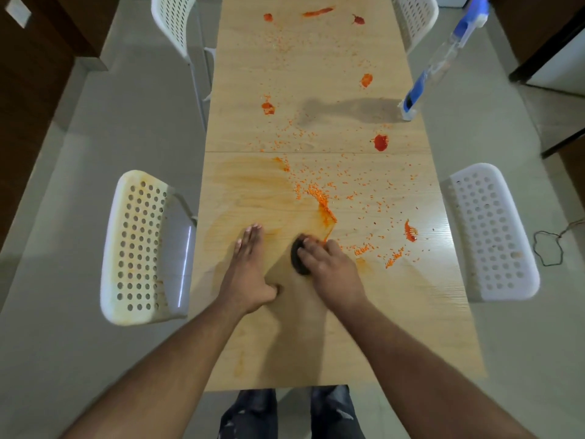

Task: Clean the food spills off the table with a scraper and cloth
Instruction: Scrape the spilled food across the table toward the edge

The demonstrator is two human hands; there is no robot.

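Observation:
A long light wooden table (316,343) carries scattered orange grains (319,193) and several red sauce blobs, one of them (380,142) on the right side. My right hand (329,267) grips a dark rounded scraper (298,259) and holds it down on the tabletop by a heap of orange mush (327,215). My left hand (248,269) rests flat on the table to the left of the scraper, fingers straight and pointing away from me. An orange smear (253,185) stains the wood beyond my left hand. No cloth is in view.
A clear spray bottle with a blue-and-white head (443,58) stands at the table's right edge. White perforated chairs flank the table: near left (142,248), near right (490,232), far left (177,23), far right (414,17). A black cable (547,248) lies on the floor.

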